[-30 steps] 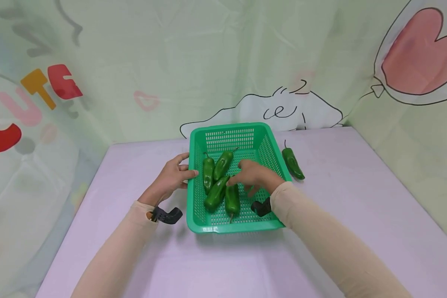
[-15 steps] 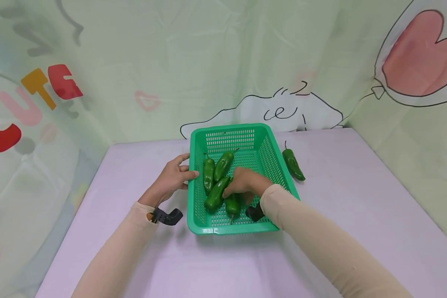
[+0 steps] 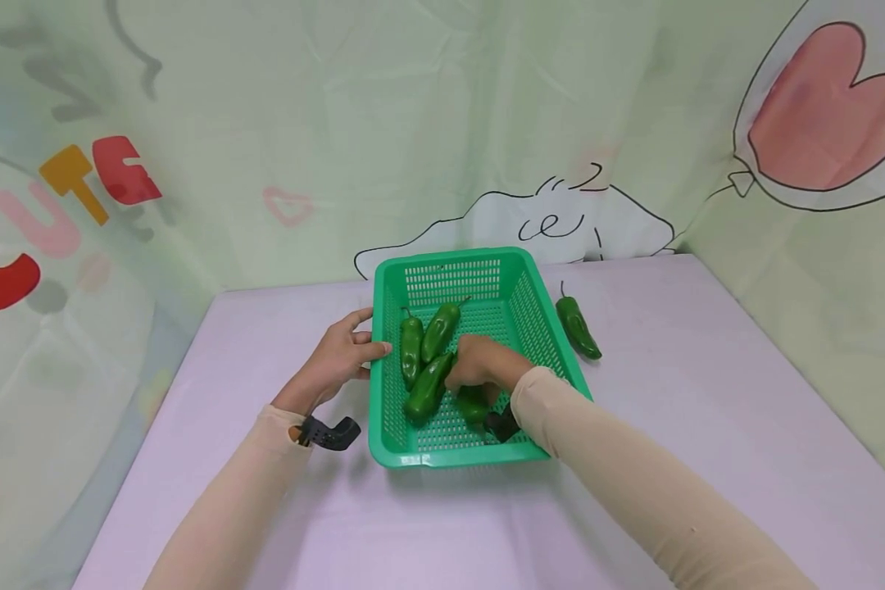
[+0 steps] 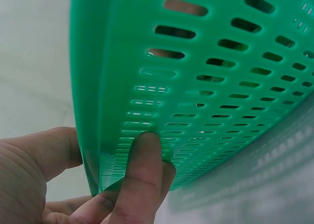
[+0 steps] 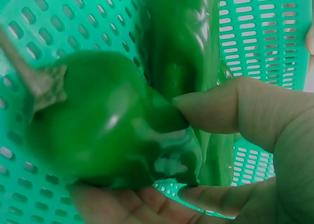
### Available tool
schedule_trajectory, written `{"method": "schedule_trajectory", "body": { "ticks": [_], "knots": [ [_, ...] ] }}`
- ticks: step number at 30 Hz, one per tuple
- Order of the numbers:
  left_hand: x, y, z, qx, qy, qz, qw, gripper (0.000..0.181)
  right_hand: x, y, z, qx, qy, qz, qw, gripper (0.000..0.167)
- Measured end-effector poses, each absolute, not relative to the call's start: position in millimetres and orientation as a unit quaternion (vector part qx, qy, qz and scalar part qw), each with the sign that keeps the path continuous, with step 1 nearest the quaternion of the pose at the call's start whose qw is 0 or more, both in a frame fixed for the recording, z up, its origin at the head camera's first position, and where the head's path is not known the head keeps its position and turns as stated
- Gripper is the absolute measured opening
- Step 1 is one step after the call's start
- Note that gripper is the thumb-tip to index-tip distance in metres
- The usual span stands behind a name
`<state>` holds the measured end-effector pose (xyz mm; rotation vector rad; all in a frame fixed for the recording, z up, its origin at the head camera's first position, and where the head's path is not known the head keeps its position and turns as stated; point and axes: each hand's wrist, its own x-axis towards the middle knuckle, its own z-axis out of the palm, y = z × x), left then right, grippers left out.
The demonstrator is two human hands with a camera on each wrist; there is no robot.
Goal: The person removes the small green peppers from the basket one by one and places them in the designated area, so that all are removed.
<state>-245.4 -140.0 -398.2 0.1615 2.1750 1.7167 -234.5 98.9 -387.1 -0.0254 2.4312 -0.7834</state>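
A green plastic basket (image 3: 450, 460) with slotted walls holds several green peppers. My left hand (image 3: 339, 356) grips its left rim, thumb over the edge and fingers against the outer wall; the left wrist view shows those fingers (image 4: 142, 170) on the slots. Inside the basket, my right hand (image 3: 483, 362) pinches a green pepper (image 5: 108, 126) between thumb and fingers, its stem pointing away from the palm. Beside it lies another pepper (image 3: 429, 389), with two more peppers (image 3: 440, 330) behind. In the head view, the right hand partly hides the held pepper.
One loose green pepper (image 3: 578, 328) lies on the table just right of the basket. The pale lilac table (image 3: 413, 533) meets a printed cloth backdrop (image 3: 413, 123) behind the basket and at both sides.
My right hand has come down into the basket and taken hold of the front right pepper, which has shifted slightly right. My left hand stays on the rim.
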Motion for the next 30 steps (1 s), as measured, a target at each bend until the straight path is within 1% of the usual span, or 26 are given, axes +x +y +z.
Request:
{"method": "schedule_trajectory", "body": {
  "ticks": [4, 11, 17, 19, 23, 26, 30],
  "knots": [
    [-244.9, -139.4, -397.3, 0.059, 0.772, 0.607, 0.182, 0.08, -234.4, 102.0, -383.7, -0.007, 0.916, -0.285, 0.282, 0.024],
    [-244.7, -139.3, -398.2, 0.063, 0.773, 0.605, 0.181, 0.078, -234.0, 107.0, -378.4, -0.01, 0.921, -0.275, 0.277, 0.017],
    [-244.7, -140.5, -397.1, 0.065, 0.771, 0.606, 0.182, 0.079, -232.0, 111.1, -375.2, -0.012, 0.917, -0.298, 0.265, 0.021],
    [-244.7, -141.4, -396.8, 0.065, 0.771, 0.606, 0.182, 0.079, -231.7, 112.3, -374.4, -0.011, 0.913, -0.314, 0.262, 0.027],
    [-244.1, -141.1, -396.6, 0.066, 0.773, 0.605, 0.181, 0.079, -231.8, 115.7, -372.1, -0.003, 0.903, -0.344, 0.259, 0.053],
    [-243.3, -140.1, -396.0, 0.065, 0.774, 0.604, 0.18, 0.078, -232.5, 118.7, -370.4, -0.003, 0.899, -0.356, 0.255, 0.067],
    [-243.2, -139.5, -396.2, 0.066, 0.772, 0.606, 0.18, 0.078, -232.2, 122.2, -366.5, -0.005, 0.895, -0.365, 0.256, 0.071]
  ]
}}
